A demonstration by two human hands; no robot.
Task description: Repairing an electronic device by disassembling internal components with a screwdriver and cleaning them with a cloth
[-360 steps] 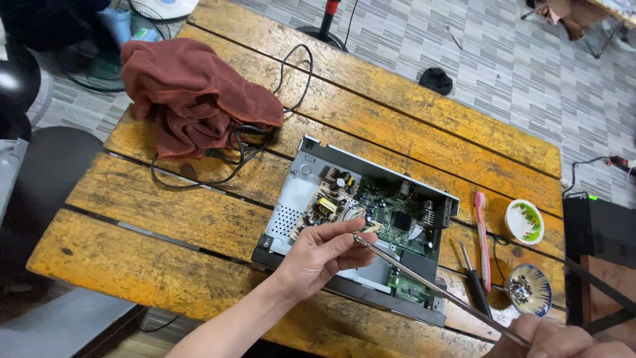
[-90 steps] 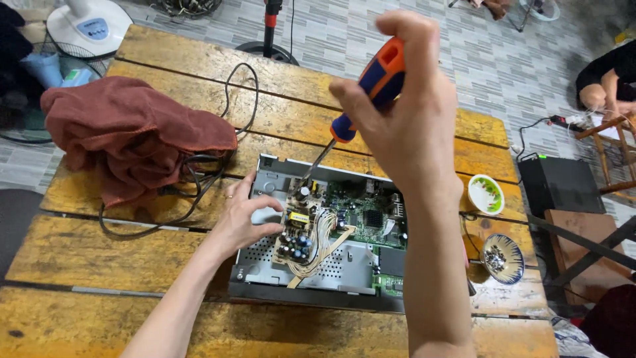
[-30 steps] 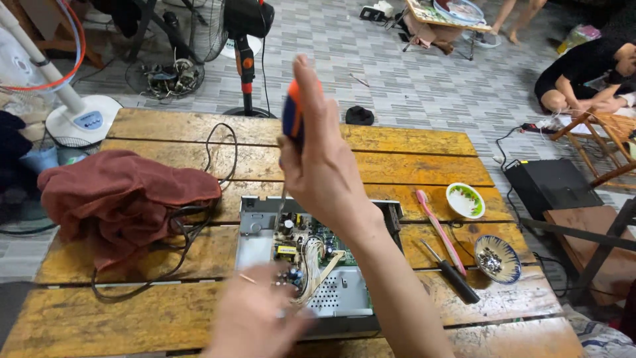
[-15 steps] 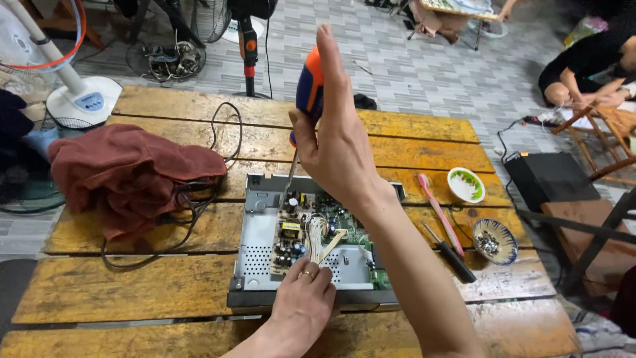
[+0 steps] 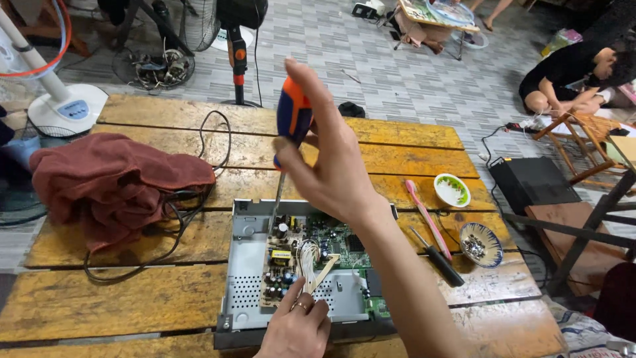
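Head view: right hand [image 5: 334, 169] gripping orange-blue screwdriver [image 5: 291, 122] upright, tip down at back edge of circuit board [image 5: 291, 262] inside open grey metal case [image 5: 248, 278]. Left hand [image 5: 296, 328] resting on case's front, fingers loose, touching white wire bundle [image 5: 308, 255]; brown cloth [image 5: 112, 179] on wooden table [image 5: 132, 301], far left.

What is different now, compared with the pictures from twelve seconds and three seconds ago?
The right hand put down the thin tool and took up the orange and blue screwdriver, now held upright, tip on the circuit board. The left hand moved from the board's left edge to the near side of the open metal case. The brown cloth, pink toothbrush and small bowls stayed.
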